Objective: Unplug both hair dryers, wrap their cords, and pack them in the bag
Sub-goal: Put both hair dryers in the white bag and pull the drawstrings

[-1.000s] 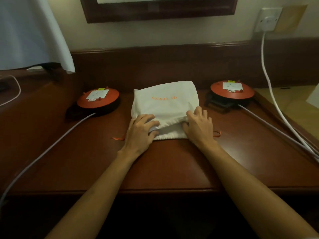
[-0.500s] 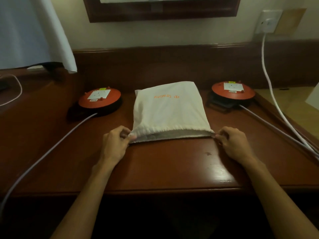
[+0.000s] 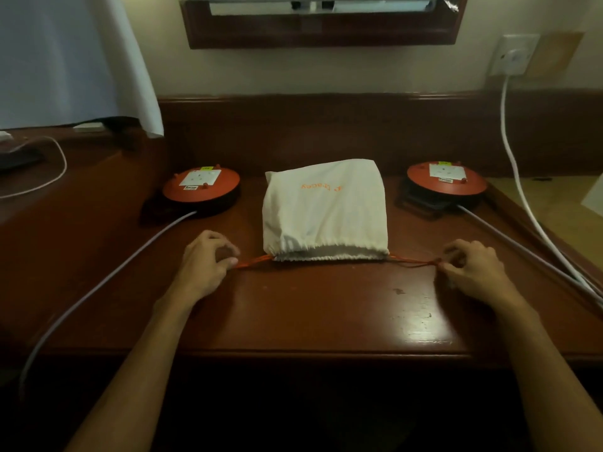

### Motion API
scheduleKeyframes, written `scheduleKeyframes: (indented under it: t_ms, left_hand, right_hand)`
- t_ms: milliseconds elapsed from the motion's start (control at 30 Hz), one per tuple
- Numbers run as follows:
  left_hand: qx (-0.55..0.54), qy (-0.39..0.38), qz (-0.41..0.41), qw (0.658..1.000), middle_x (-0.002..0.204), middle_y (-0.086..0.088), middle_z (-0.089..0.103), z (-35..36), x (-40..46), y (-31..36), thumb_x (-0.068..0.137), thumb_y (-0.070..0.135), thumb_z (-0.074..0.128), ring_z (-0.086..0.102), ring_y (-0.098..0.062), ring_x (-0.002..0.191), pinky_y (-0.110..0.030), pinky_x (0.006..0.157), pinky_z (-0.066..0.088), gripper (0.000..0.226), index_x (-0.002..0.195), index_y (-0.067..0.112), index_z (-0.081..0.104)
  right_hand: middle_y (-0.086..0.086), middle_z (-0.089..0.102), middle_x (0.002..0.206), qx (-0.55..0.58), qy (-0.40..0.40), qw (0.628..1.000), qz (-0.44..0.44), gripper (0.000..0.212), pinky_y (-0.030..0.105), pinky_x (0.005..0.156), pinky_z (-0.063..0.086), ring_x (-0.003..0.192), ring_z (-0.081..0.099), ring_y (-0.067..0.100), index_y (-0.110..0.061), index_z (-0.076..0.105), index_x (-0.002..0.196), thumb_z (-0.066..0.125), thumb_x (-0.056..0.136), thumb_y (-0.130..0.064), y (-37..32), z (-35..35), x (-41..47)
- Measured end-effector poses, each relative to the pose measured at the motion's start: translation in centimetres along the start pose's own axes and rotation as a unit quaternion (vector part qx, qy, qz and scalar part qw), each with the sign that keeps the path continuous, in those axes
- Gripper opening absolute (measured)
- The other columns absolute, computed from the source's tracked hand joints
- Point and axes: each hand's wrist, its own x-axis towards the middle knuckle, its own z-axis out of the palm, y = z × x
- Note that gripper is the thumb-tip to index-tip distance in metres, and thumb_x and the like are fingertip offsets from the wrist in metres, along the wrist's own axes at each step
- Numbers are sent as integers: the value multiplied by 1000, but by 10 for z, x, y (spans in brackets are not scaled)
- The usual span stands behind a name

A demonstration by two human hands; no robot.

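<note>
Wooden desk [image 3: 326, 308]: cream bag [image 3: 324, 212], both hands [image 3: 204, 267] pinching its orange drawstring [image 3: 408, 261].

The worktop [image 3: 326, 308] is seen as dark polished wood, glossy, with small scuffs. The bag [image 3: 323, 213] is of matt, off-white woven cloth, gathered at its mouth by a thin orange cord [image 3: 411, 261]. The two reels [image 3: 202, 187] [image 3: 445, 179] are topped in smooth orange plastic.

The cream bag [image 3: 324, 210] is hiding whatever lies inside it. Its orange lettering [image 3: 321, 186] is reading too blurred to make out. Both grey cables [image 3: 98, 282] are running off the frame's edges.
</note>
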Motion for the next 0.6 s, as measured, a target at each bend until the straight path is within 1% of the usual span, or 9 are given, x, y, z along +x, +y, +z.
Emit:
scheduleKeyframes:
  t_ms: [33,100,133,200,300,367,467,533,600]
  left_hand:
    - [-12,-16,15,1000,133,1,56,0,0,8,89,19,75,51,-20,127,-35,101,41,18,105,24,73]
    - [-58,-41,42,997,140,3,53,3,-1,33,90,27,74,48,-17,131,-40,107,40,30,119,28,68]
    - [-70,-60,46,995,137,3,56,8,0,44,89,29,75,50,-16,128,-38,103,43,37,124,27,65]
    - [-59,-84,43,994,124,1,64,23,1,59,87,28,77,58,-14,114,-28,89,46,45,129,24,63]
    - [-50,-18,42,998,99,2,66,36,2,54,83,24,81,60,-11,91,-14,66,39,32,112,20,70]
    - [-47,35,45,997,91,1,65,39,-1,39,80,23,84,60,-14,84,-17,63,36,24,99,18,72]
    - [-34,79,63,994,80,-1,61,44,-7,22,78,21,85,58,-16,73,-23,63,36,16,80,14,71]
    - [-54,109,56,991,76,-1,60,42,-9,18,79,19,84,55,-14,68,-24,62,36,18,73,12,70]
    - [-72,159,24,984,77,-1,60,37,-9,13,83,17,81,55,-14,69,-23,62,36,15,75,11,70]
  right_hand:
    - [8,57,123,25,-5,999,-24,35,54,105,39,123,46,32,-22,62,125,69,91,-22,-3,-4,-1]
    - [4,59,124,84,7,992,-93,46,50,108,40,126,48,27,-21,58,134,70,90,-21,-20,-2,-3]
    - [1,59,123,97,-3,988,-117,46,46,107,42,125,50,24,-21,57,136,69,92,-22,-33,3,-6]
    - [0,60,119,60,-21,989,-135,40,45,104,43,119,51,23,-20,57,134,65,96,-29,-56,21,-6]
    - [0,61,100,21,18,989,-142,18,42,91,46,101,54,24,-16,67,105,61,97,-31,-64,43,-4]
    - [-1,64,87,88,19,986,-140,16,39,75,49,83,58,22,-15,68,88,65,95,-29,-56,44,-2]
    - [0,67,69,183,7,975,-128,18,35,60,50,61,61,19,-16,71,77,71,92,-26,-48,39,-2]
    - [4,68,65,216,37,968,-119,19,38,59,52,56,62,24,-13,71,75,73,90,-24,-48,39,-2]
    - [7,67,70,226,80,966,-94,20,42,64,53,66,63,29,-7,67,76,73,90,-21,-45,42,-1]
